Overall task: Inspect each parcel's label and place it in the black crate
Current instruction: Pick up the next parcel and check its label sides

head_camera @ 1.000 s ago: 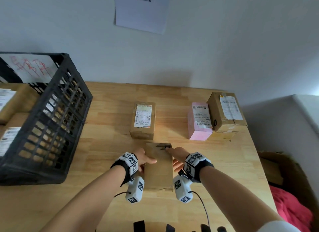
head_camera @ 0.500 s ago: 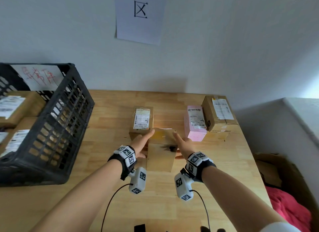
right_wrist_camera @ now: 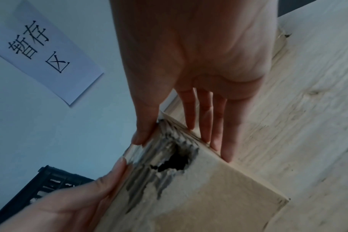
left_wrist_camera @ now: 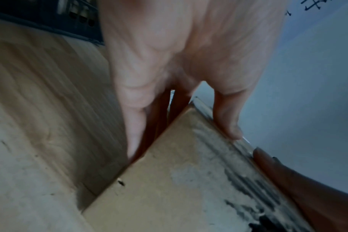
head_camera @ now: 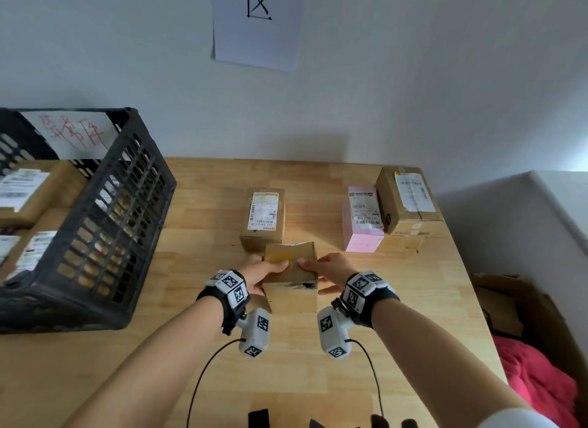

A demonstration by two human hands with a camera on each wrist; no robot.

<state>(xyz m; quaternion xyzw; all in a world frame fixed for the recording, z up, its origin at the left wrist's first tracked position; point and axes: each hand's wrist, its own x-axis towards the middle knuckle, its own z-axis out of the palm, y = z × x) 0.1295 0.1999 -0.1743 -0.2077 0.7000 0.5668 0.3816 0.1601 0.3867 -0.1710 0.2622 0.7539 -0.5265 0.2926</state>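
I hold a plain brown cardboard parcel (head_camera: pixel 291 268) between both hands, just above the wooden table (head_camera: pixel 203 348), with its far end tipped up. My left hand (head_camera: pixel 265 273) grips its left side with the thumb on the upper face. My right hand (head_camera: pixel 323 270) pinches the right side, thumb on one face and fingers along the other. The right wrist view shows a torn hole (right_wrist_camera: pixel 175 160) in the parcel's cardboard. No label shows on the faces I see. The black crate (head_camera: pixel 105 224) stands at the left with labelled parcels (head_camera: pixel 22 185) inside.
Three labelled parcels lie further back on the table: a brown one (head_camera: pixel 263 216) just beyond my hands, a pink one (head_camera: pixel 362 219) and a larger brown one (head_camera: pixel 409 201) at the right. A cardboard box with red cloth (head_camera: pixel 541 380) sits beyond the table's right edge.
The parcel lay flat on the table under both hands a second ago. Both hands have since lifted it and tipped its far end upward, moving it a little away from me.
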